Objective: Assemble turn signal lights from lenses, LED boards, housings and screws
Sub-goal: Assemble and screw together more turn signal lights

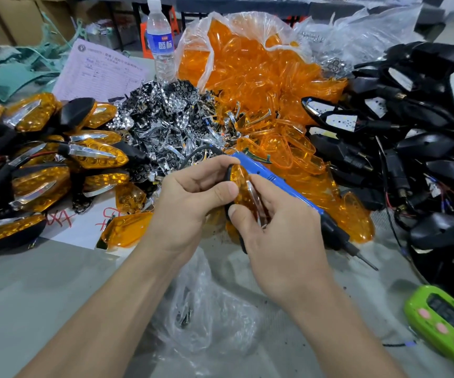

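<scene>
Heaping across the far middle of the tabletop [43, 282]: orange lenses [250, 66], spilling from a clear bag. Crowding the right edge: black housings [425, 126], trailing wires. Piling along the left edge: finished lights [40, 170]. Lying just beyond the hands, bit aiming toward the near right corner: blue screwdriver [288, 188], sitting nearer the right hand [277, 227]. Gripping one turn signal light [243, 184] above the tabletop's middle: left hand [193, 195] curling round the far end, right hand pinching the near end. Running far to near, long axis leaning slightly rightward. Probably seating lens into housing before screwing. Showing on the water bottle [160, 42]: white characters on blue, unreadable. Showing on the near paper [84, 227]: red scrawl, equally unreadable.
</scene>
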